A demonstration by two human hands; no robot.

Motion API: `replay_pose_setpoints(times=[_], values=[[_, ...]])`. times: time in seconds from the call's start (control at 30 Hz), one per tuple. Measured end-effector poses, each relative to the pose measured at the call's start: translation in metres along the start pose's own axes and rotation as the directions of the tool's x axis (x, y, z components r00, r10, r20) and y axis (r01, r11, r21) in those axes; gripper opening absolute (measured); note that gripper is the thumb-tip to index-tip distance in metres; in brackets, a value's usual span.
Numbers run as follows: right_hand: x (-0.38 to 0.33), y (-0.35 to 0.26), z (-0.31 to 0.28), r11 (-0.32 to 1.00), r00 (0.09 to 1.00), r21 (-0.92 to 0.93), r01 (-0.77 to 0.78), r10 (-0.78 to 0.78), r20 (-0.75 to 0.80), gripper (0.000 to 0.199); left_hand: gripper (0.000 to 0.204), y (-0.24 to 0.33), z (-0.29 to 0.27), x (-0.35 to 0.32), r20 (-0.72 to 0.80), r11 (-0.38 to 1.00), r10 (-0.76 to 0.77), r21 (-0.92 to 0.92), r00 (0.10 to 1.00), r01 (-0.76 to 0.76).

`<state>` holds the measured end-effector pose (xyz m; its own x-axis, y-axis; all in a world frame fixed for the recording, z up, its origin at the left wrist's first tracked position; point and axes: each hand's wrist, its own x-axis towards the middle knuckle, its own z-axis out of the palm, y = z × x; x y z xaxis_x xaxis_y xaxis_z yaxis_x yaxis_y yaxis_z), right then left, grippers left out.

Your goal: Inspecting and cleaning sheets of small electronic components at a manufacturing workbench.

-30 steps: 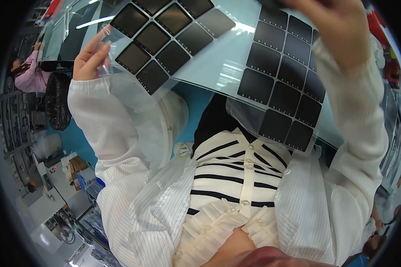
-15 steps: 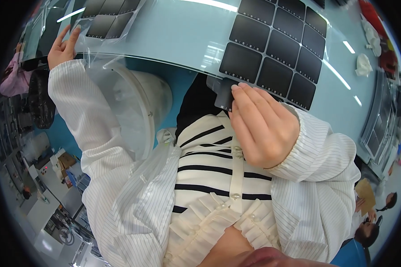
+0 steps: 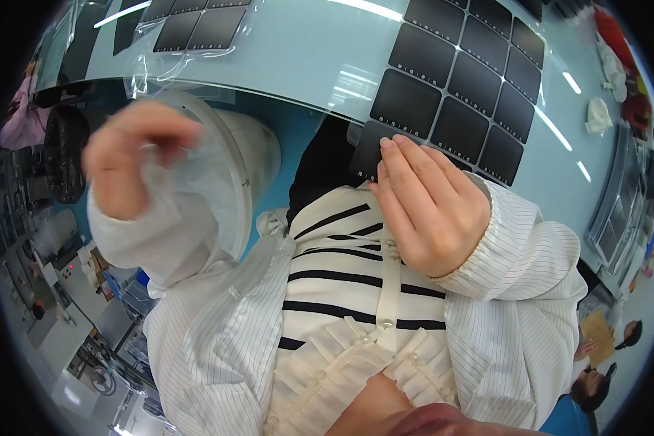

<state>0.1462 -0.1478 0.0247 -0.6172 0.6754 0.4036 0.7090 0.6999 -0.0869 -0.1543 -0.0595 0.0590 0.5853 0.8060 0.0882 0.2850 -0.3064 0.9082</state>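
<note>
Pale blue table; right hand touching black-tiled sheet.

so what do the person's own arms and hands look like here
Both hands are bare: no gloves, rings or watch visible. The left hand is motion-blurred; the right hand shows short plain nails. Both arms wear loose white sleeves with fine dark pinstripes and gathered cuffs.

Black square tiles on pale blue table; white pinstriped sleeve; black-and-white striped top.
</note>
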Motion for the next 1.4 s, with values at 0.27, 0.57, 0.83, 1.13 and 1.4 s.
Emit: replay_pose_setpoints(times=[0.27,0.57,0.83,1.13,1.4], values=[[-0.001,-0.001,-0.002,1.000,0.998,-0.020,0.016,-0.014,0.059,0.019,0.058,-0.059,0.116,0.025,0.255,0.967,-0.124,-0.184,0.959,0.174],[-0.003,-0.003,0.000,0.999,0.997,-0.043,0.029,-0.026,0.067,0.019,0.051,-0.070,0.150,0.027,0.345,0.559,-0.191,-0.731,0.919,0.391],[-0.005,-0.004,0.004,0.998,1.000,-0.056,0.008,-0.006,0.028,0.018,0.042,-0.067,0.149,0.027,0.296,0.660,-0.133,-0.686,0.946,0.307],[-0.012,0.007,-0.027,0.967,0.993,0.227,-0.112,0.102,0.057,0.030,0.022,-0.035,0.146,0.030,0.351,0.689,-0.343,-0.537,0.871,0.488],[-0.090,0.115,-0.114,0.792,0.825,-0.228,-0.566,0.546,-0.149,0.032,0.037,-0.028,0.157,0.038,0.430,0.619,-0.351,-0.560,0.832,0.550]])
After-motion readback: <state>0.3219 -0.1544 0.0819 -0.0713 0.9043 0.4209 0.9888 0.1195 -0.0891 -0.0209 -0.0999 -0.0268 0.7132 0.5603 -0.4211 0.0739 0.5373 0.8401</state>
